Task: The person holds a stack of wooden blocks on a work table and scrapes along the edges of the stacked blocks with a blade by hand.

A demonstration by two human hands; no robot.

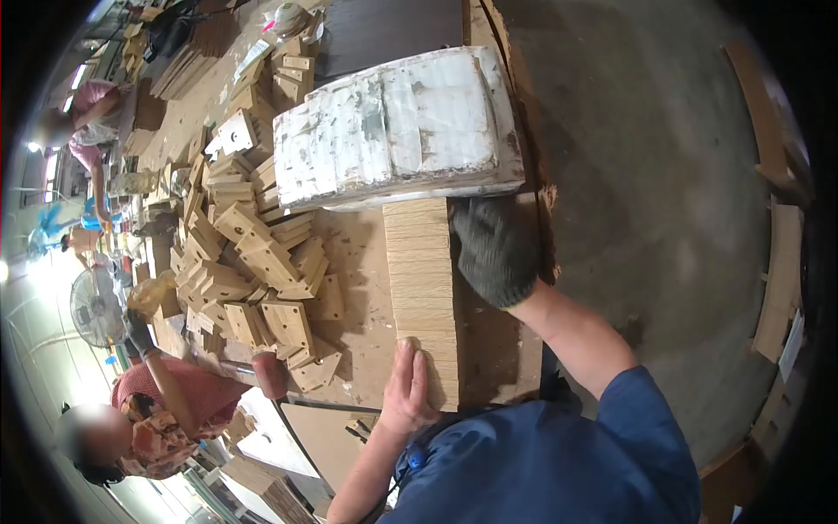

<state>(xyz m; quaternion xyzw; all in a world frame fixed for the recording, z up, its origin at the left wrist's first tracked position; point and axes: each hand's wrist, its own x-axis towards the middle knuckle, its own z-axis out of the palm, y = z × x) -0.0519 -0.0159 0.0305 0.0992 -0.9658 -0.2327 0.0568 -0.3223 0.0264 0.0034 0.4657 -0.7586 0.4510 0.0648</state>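
Observation:
A long row of light wooden pieces lies pressed together on the table, edges facing up. My bare left hand rests on the near end of this row, with its fingers stretched out and laid together on the wood. Along the row's right side sits my right hand in a dark knitted glove; its fingertips are hidden by the row and the block. A bulky block wrapped in worn white tape sits across the far end of the row.
Left of the row is a heap of drilled wooden pieces. A dark panel lies beyond the white block. Across the table, a person in a red patterned top and another in pink are near a fan. Concrete floor is at right.

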